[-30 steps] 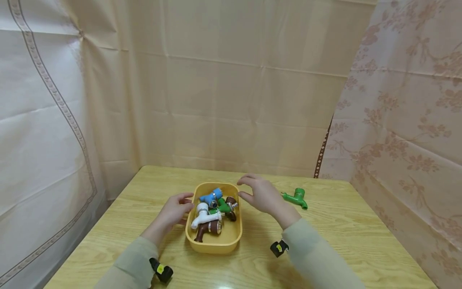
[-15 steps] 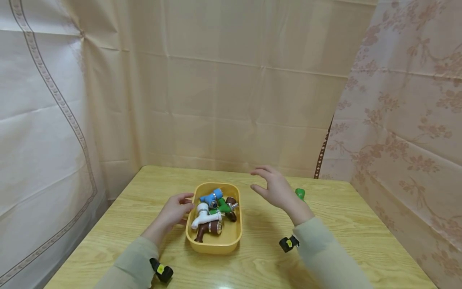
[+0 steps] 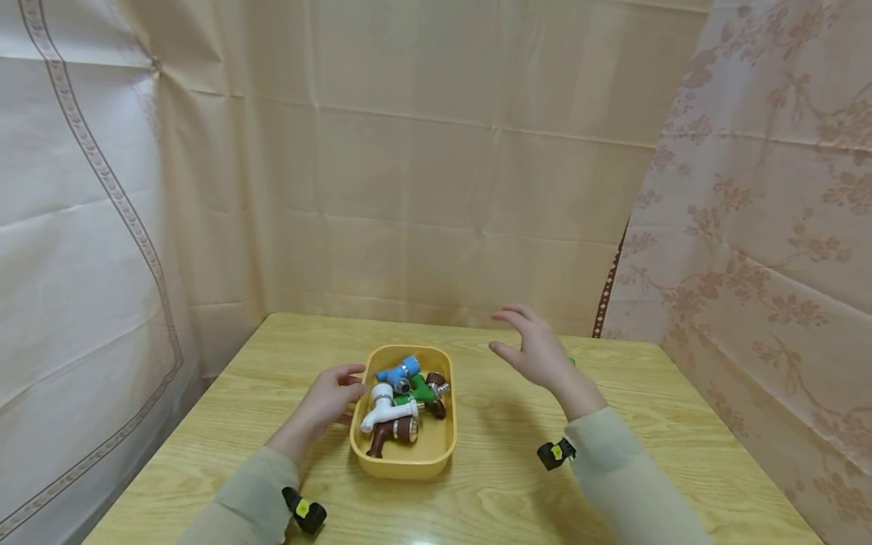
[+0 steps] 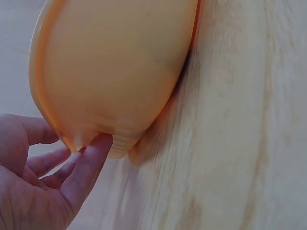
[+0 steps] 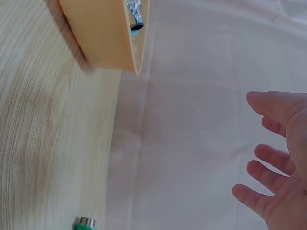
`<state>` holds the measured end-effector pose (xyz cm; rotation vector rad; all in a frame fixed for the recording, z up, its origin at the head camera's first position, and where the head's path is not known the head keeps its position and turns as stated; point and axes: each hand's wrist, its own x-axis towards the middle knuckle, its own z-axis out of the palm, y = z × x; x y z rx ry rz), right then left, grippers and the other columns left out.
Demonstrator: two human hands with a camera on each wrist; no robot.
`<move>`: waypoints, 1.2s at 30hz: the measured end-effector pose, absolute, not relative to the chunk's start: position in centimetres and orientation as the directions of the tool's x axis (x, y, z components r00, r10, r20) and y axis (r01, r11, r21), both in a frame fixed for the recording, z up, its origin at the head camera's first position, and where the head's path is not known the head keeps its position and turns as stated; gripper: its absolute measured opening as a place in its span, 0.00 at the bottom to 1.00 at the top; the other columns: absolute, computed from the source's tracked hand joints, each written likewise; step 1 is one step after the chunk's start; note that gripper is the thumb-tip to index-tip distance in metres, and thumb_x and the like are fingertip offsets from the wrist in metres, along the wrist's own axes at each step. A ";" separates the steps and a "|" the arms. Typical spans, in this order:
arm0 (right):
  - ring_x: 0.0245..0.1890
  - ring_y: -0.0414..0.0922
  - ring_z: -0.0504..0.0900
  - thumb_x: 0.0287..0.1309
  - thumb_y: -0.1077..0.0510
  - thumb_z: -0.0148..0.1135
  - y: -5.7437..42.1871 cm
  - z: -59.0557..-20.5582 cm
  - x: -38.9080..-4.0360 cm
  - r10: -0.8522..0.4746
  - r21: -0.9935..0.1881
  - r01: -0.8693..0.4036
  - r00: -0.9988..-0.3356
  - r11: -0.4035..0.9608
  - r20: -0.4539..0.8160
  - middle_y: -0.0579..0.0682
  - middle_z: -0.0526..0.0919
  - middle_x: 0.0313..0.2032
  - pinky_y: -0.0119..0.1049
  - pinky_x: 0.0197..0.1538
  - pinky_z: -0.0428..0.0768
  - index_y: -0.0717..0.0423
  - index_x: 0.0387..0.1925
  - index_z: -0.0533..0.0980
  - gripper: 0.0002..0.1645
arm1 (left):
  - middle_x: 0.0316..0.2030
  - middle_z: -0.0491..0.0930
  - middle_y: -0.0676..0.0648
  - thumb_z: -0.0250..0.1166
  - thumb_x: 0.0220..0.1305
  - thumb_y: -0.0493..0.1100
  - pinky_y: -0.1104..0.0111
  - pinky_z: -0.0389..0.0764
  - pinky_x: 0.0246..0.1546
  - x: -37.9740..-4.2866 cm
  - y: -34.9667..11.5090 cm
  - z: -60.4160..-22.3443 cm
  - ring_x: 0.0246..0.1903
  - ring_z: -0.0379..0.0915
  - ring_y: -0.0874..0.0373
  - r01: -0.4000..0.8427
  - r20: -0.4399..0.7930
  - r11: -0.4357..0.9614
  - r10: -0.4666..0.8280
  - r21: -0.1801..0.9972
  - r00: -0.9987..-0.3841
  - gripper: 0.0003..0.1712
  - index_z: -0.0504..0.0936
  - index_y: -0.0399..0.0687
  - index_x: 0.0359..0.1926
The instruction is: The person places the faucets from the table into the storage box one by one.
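A yellow plastic basket (image 3: 405,468) stands on the table, holding several taps. They are a blue tap (image 3: 402,372), a white tap (image 3: 388,409), a green tap (image 3: 424,390), a brown tap (image 3: 395,434) and another brown one partly covered. My left hand (image 3: 334,395) holds the basket's left rim, a finger against its outer wall (image 4: 115,72). To the right of the basket, my right hand (image 3: 538,352) hovers above the table, fingers spread and holding nothing. Another green tap lies beyond it, mostly hidden by the wrist; its metal end (image 5: 86,222) shows in the right wrist view.
The wooden table (image 3: 477,484) has a beige curtain (image 3: 436,189) behind it. A pale curtain (image 3: 82,265) hangs at the left and a floral one (image 3: 770,227) at the right. Black wrist cameras sit at both sleeves.
My right hand has moved away from the basket to the right and slightly back, covering most of the loose green tap. My left hand and the basket have stayed in place.
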<state>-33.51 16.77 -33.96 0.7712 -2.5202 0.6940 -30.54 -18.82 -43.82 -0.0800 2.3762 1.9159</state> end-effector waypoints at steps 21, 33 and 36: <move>0.68 0.61 0.51 0.54 0.41 0.66 21.5 -36.4 -35.6 -0.275 -0.444 -0.438 -0.881 0.782 0.386 0.54 0.43 0.72 0.64 0.59 0.63 0.44 0.71 0.54 0.48 | 0.50 0.72 0.39 0.58 0.64 0.37 0.56 0.83 0.26 -30.5 -18.8 -43.8 0.42 0.73 0.47 -0.089 -0.093 0.221 0.011 0.971 -0.996 0.27 0.69 0.45 0.64; 0.67 0.64 0.50 0.53 0.39 0.65 23.7 -38.0 -36.3 -0.240 -0.444 -0.382 -0.908 0.811 0.342 0.59 0.42 0.72 0.66 0.59 0.60 0.48 0.72 0.51 0.52 | 0.50 0.72 0.38 0.58 0.63 0.37 0.55 0.83 0.27 -30.5 -18.8 -43.9 0.43 0.73 0.47 -0.092 -0.098 0.208 0.015 0.974 -0.995 0.27 0.69 0.45 0.64; 0.67 0.65 0.50 0.54 0.42 0.66 24.2 -38.3 -36.5 -0.241 -0.432 -0.374 -0.912 0.821 0.332 0.61 0.42 0.71 0.67 0.59 0.59 0.51 0.72 0.51 0.52 | 0.49 0.72 0.38 0.58 0.63 0.37 0.55 0.83 0.27 -30.5 -18.8 -43.9 0.42 0.74 0.47 -0.091 -0.096 0.206 0.014 0.974 -0.995 0.27 0.69 0.45 0.64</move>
